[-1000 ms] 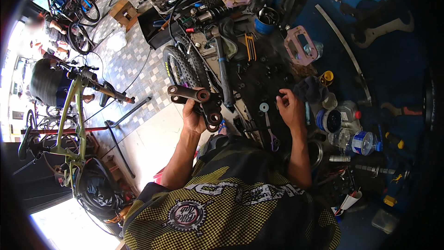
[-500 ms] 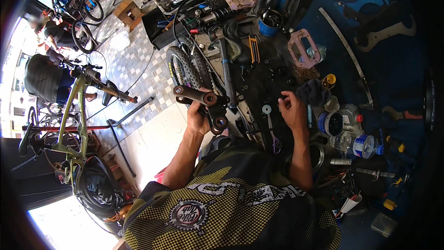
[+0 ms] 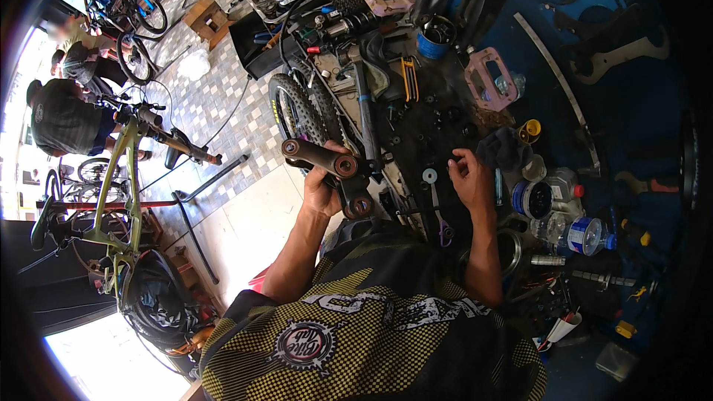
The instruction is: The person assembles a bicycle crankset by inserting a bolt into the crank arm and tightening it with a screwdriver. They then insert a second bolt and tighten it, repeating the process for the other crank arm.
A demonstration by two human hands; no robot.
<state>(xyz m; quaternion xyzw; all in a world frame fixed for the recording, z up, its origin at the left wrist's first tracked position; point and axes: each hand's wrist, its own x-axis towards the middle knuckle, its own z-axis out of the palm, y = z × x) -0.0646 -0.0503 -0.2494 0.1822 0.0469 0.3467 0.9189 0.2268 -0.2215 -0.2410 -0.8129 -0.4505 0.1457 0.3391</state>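
My left hand (image 3: 319, 191) is closed around a dark suspension rocker link (image 3: 318, 156) with round bearing seats at its ends, lifted in front of my chest. Its fingers are partly hidden behind the link. Over the bench, my right hand (image 3: 471, 180) hangs with loosely bent fingers, thumb and forefinger a little apart, and nothing visible in it. A dark cloth (image 3: 503, 148) lies just beside its fingertips. Between my hands are a wrench-like tool (image 3: 432, 187) with a pale round end and a purple-handled piece (image 3: 444, 232).
Small parts and a yellow hex key set (image 3: 409, 79) litter the bench. Pink pedals (image 3: 490, 79), bottles (image 3: 587, 235) and a blue tub (image 3: 435, 37) stand around. Knobby tires (image 3: 301, 108) lie beyond the link. At left are a green bike frame (image 3: 128, 178) and people.
The rocker link has shifted slightly right and turned a little in my left hand. My right hand has barely moved. People at the far left have changed posture.
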